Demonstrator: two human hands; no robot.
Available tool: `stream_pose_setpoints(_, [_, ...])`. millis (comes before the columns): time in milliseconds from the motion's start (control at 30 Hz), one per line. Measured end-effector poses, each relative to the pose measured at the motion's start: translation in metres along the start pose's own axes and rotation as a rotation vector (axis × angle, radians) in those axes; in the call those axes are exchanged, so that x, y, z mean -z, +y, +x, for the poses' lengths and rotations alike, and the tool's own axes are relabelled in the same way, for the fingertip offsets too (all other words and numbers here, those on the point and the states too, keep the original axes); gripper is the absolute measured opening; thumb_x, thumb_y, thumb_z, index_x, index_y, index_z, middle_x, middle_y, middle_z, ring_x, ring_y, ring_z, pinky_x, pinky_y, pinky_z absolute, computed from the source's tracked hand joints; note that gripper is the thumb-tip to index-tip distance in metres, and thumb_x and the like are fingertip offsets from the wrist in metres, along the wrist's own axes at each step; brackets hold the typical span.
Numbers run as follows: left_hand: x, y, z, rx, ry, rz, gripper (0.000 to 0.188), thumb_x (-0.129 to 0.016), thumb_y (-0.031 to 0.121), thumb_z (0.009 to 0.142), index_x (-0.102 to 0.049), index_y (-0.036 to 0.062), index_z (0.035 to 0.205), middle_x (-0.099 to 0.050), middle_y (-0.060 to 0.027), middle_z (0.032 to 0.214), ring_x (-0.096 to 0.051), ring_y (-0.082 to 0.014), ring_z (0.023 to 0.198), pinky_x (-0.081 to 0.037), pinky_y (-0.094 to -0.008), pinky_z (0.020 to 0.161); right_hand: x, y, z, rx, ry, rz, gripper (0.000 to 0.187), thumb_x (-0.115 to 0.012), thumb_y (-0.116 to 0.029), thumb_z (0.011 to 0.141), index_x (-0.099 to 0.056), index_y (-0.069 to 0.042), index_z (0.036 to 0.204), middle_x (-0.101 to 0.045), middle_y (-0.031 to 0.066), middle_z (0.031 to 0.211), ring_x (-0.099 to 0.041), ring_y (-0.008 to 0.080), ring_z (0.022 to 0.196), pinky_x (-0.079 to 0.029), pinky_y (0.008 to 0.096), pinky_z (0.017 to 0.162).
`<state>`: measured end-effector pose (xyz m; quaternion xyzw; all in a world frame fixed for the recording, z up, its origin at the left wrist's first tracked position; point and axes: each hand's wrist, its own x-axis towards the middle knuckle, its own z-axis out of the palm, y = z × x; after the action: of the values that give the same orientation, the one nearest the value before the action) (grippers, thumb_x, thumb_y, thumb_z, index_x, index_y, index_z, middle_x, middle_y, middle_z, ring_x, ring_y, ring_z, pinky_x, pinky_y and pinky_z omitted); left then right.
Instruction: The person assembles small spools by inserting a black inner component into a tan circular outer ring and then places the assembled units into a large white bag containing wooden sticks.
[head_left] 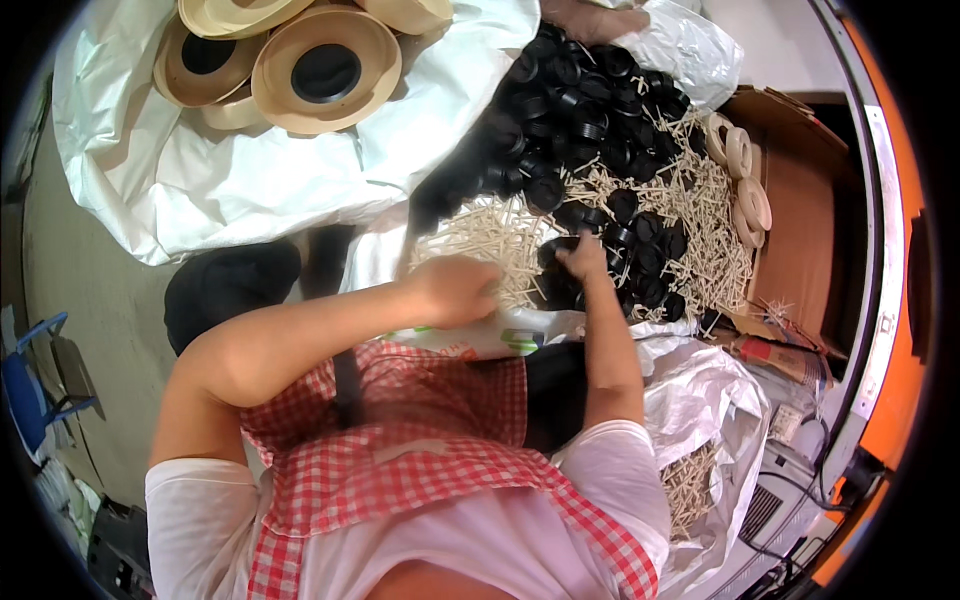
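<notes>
My left hand hovers over a pile of thin beige plastic pins, its fingers curled in and slightly blurred. Whatever it may hold is hidden. My right hand reaches into the near side of the heap, its thumb and finger closed at a round black plastic cap. Many similar black caps spread from there toward the far side. More beige pins lie among them and along their right.
Beige bowl-shaped parts with black discs rest on a white sack at the far left. Several beige rings stand by an open cardboard box at right. Another white bag holds pins. Part of another person's arm shows at the far edge.
</notes>
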<state>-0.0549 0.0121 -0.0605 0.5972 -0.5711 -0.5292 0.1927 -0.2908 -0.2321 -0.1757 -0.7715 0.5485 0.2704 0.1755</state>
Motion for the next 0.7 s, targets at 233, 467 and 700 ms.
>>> stream_pose_setpoints(233, [0.005, 0.01, -0.009, -0.044, -0.054, 0.048, 0.041, -0.056, 0.028, 0.084, -0.053, 0.0046, 0.118, -0.059, -0.0198, 0.111, -0.057, -0.0346, 0.102, -0.045, -0.0412, 0.085, -0.065, 0.03, 0.017, -0.271, 0.038, 0.372, 0.104, -0.074, -0.056, 0.064, -0.021, -0.016, 0.144, -0.037, 0.0236, 0.139, -0.034, 0.0374, 0.13, -0.025, 0.0505, 0.107])
stream_pose_setpoints(467, [0.001, 0.005, -0.015, -0.016, -0.065, 0.026, 0.049, -0.057, 0.028, 0.084, -0.049, 0.0009, 0.124, -0.057, -0.0209, 0.117, -0.054, -0.0343, 0.109, -0.043, -0.0403, 0.092, -0.046, -0.017, 0.007, -0.45, -0.003, 0.189, 0.098, -0.067, -0.063, 0.062, -0.034, -0.012, 0.139, -0.034, 0.0214, 0.142, -0.027, 0.0384, 0.134, -0.027, 0.0558, 0.104])
stream_pose_setpoints(700, [0.004, 0.011, -0.01, -0.02, -0.093, 0.025, 0.05, -0.056, 0.028, 0.084, -0.048, 0.0004, 0.125, -0.055, -0.0215, 0.119, -0.053, -0.035, 0.111, -0.042, -0.0402, 0.094, -0.038, 0.039, 0.023, -0.248, -0.122, 0.026, 0.057, -0.071, -0.034, 0.066, -0.06, -0.007, 0.115, -0.058, 0.0213, 0.117, -0.056, 0.0316, 0.111, -0.044, 0.0399, 0.094])
